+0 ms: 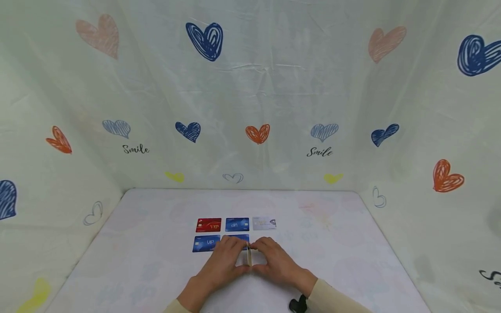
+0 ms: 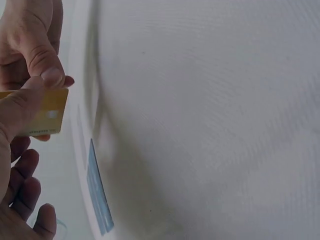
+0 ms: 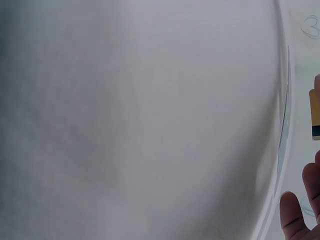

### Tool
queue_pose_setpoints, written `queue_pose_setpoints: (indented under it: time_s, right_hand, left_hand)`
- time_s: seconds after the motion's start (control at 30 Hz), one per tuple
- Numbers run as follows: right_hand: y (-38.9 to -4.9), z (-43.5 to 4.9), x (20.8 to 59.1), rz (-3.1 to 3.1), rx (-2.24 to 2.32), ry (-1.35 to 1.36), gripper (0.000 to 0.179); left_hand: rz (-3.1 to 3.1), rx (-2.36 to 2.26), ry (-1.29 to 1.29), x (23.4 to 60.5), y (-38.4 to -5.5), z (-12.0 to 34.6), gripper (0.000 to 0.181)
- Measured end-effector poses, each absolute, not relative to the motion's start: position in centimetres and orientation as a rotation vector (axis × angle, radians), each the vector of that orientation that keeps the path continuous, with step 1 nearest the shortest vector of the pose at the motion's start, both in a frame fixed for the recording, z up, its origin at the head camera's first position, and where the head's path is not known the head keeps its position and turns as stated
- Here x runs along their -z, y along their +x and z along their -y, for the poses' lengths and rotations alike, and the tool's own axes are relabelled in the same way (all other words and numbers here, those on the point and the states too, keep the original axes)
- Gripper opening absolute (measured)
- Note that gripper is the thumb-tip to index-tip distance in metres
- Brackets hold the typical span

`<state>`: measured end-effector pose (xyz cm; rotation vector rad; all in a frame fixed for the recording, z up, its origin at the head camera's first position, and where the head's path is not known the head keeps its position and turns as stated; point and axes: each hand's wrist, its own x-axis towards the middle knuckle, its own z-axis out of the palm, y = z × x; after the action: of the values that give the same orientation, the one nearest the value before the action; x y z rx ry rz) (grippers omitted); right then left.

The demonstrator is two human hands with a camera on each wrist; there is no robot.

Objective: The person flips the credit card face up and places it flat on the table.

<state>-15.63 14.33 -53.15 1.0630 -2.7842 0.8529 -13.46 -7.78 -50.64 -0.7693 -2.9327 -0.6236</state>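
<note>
Between my two hands stands a gold bank card (image 1: 248, 256), seen nearly edge-on in the head view. My left hand (image 1: 224, 258) pinches it from the left with thumb and fingers. From the other side my right hand (image 1: 278, 264) grips it the same way. In the left wrist view the gold card (image 2: 52, 112) shows its chip face, the left thumb lying across it. A dark stripe crosses the bit of the card (image 3: 315, 112) in the right wrist view. Just beyond the left fingers lies a blue card (image 1: 242, 237), partly hidden by that hand.
Other cards lie in two rows on the white table (image 1: 156, 278): a red VIP card (image 1: 208, 225), a blue card (image 1: 237, 224) and a silver card (image 1: 264, 223) behind, a blue VIP card (image 1: 205, 243) in front. A black object (image 1: 298, 304) sits by the right sleeve. Heart-printed cloth (image 1: 274, 95) surrounds the table.
</note>
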Motion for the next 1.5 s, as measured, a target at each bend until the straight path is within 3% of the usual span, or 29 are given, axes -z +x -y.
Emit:
queue_pose_setpoints:
  time_s: [0.27, 0.57, 0.87, 1.5]
  right_hand:
    - [-15.3, -14.9, 52.8, 2.804, -0.84, 1.051, 0.05]
    - [-15.0, -15.7, 51.6, 2.732, -0.582, 1.032, 0.074]
    - [-15.1, -16.0, 51.7, 2.71, -0.258, 1.048, 0.055]
    - [-16.6, -19.7, 52.6, 2.839, -0.233, 0.935, 0.05]
  left_hand:
    - [2.942, 0.585, -0.78, 50.5, -13.6, 7.2, 0.062]
    - [3.044, 0.402, -0.625, 50.8, -13.6, 6.6, 0.064]
    - [3.06, 0.356, -0.667, 51.2, -13.7, 5.6, 0.068]
    - [2.961, 0.196, -0.71, 52.4, -15.4, 3.1, 0.063]
